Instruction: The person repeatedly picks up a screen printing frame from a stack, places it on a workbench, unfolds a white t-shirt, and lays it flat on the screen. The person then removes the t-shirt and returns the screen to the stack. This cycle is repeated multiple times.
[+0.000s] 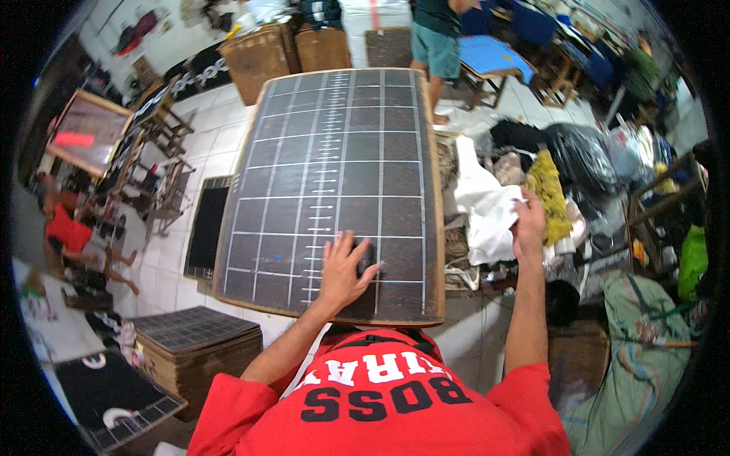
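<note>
My left hand [344, 270] rests with fingers spread near the close edge of a dark board [380, 182] marked with a white grid. A small black item [368, 257] shows beside its fingers, its kind unclear. To the right of the board, my right hand [530, 220] pinches the edge of a white cloth [487, 220]. The cloth hangs in loose folds over a heap of textiles. Yellow fabric [546, 190] lies just beyond my right hand.
Black plastic bags [582, 159] and a large green sack [635, 357] crowd the right side. At lower left stands a stack of gridded boards [190, 330]. One person in blue-green shorts [436, 52] stands beyond the board; another in red [68, 228] sits far left.
</note>
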`<state>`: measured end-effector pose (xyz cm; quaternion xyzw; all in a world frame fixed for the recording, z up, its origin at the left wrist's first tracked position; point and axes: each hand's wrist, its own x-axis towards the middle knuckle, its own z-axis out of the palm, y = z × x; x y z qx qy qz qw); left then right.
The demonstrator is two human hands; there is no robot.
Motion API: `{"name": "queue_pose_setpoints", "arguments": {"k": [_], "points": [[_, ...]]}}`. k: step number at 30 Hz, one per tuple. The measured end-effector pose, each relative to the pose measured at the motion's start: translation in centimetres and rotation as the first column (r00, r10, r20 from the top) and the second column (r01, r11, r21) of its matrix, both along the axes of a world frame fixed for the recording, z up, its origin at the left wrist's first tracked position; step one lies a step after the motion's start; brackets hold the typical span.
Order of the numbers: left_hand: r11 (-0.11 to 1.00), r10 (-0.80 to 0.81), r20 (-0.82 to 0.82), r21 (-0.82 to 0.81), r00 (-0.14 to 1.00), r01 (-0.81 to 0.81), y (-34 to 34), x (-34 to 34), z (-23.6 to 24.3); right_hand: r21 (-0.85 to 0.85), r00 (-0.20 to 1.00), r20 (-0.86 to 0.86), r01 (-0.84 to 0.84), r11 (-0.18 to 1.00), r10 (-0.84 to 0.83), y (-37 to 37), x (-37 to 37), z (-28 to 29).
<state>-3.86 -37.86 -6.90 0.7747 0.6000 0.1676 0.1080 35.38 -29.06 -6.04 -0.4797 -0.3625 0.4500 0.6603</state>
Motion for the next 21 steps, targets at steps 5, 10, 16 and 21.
{"name": "queue_pose_setpoints", "arguments": {"k": [5, 10, 16, 21], "points": [[0.924, -0.375, 0.582, 0.299, 0.722, 0.239, -2.9, 2.4, 7.4, 0.203, 0.984, -0.011, -0.172, 0.964, 0.178, -7.8, -14.1, 11.0], [0.964, -0.245, 0.779, 0.26, 0.577, 0.059, -7.1, -3.0, 12.2, 0.17, 0.84, 0.135, -0.542, 0.823, 0.526, -14.2, -24.0, 15.9], [0.96, -0.151, 0.872, 0.241, 0.465, -0.14, -12.0, -15.3, 14.5, 0.0, 0.701, 0.315, -0.674, 0.739, 0.639, -18.6, -33.1, 17.0], [0.982, -0.012, 0.9, 0.092, 0.436, -0.162, -17.0, -23.2, 15.4, 0.005, 0.626, 0.582, -0.641, 0.767, 0.519, -21.5, -39.9, 16.9]]}}
